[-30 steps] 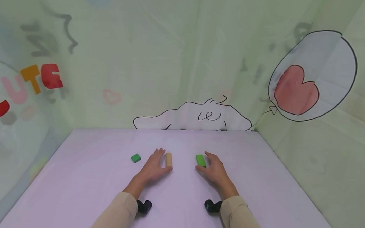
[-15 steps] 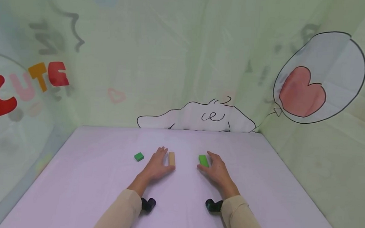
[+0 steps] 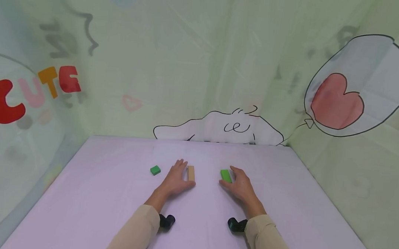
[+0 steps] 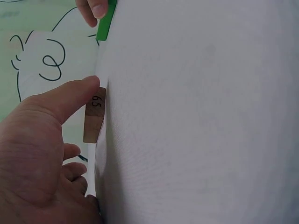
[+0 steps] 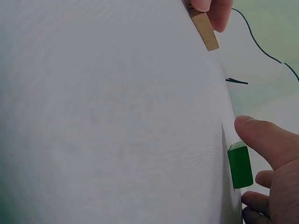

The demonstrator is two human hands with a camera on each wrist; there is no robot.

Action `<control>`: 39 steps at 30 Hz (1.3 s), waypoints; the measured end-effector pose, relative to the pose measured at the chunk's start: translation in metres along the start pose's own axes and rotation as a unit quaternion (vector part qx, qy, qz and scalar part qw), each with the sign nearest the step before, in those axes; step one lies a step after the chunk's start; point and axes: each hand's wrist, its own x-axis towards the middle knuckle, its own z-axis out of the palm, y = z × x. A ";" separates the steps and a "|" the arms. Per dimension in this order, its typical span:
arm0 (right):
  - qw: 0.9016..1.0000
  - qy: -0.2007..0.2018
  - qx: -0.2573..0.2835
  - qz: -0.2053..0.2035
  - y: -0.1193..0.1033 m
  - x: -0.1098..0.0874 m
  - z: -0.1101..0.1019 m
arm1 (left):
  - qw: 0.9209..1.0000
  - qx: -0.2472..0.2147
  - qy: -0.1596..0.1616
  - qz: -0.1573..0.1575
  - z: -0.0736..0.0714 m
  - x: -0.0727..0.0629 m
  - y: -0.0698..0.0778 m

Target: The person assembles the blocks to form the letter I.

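My left hand lies around a plain wooden block, thumb by its near end and the other fingers stretched out past its left side. In the left wrist view the thumb tip overlaps the top of the wooden block, which has dark printed digits; the other fingers are spread apart from it. A bright green block sits within the loose curve of my right hand. Seen from the right wrist, the thumb is just above the green block, with the fingers beyond it.
A smaller dark green block lies on the pale lilac table, left of my left hand. Printed fabric walls enclose the back and sides. Each wrist wears a black camera at the cuff.
The whole head view drifts slightly, putting the table and blocks a little farther right in the picture. Both hands keep their positions around the blocks.
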 end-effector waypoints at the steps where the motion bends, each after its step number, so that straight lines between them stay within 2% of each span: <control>1: 1.000 -0.001 0.000 0.000 0.000 0.000 0.000 | 1.000 0.000 0.000 -0.001 0.000 0.000 0.000; 13: 1.000 -0.001 -0.006 -0.013 -0.001 0.004 0.004 | 0.999 0.022 -0.018 -0.019 0.000 0.003 -0.003; 24: 1.000 -0.002 -0.015 -0.009 -0.003 0.006 0.004 | 0.999 0.019 -0.022 -0.038 -0.003 0.004 0.003; 33: 1.000 -0.002 -0.025 0.001 -0.002 0.005 0.004 | 0.999 0.028 -0.030 -0.034 -0.003 0.004 0.008; 39: 1.000 0.002 -0.025 -0.010 -0.003 0.005 0.004 | 0.998 0.026 -0.031 -0.039 -0.003 0.003 0.008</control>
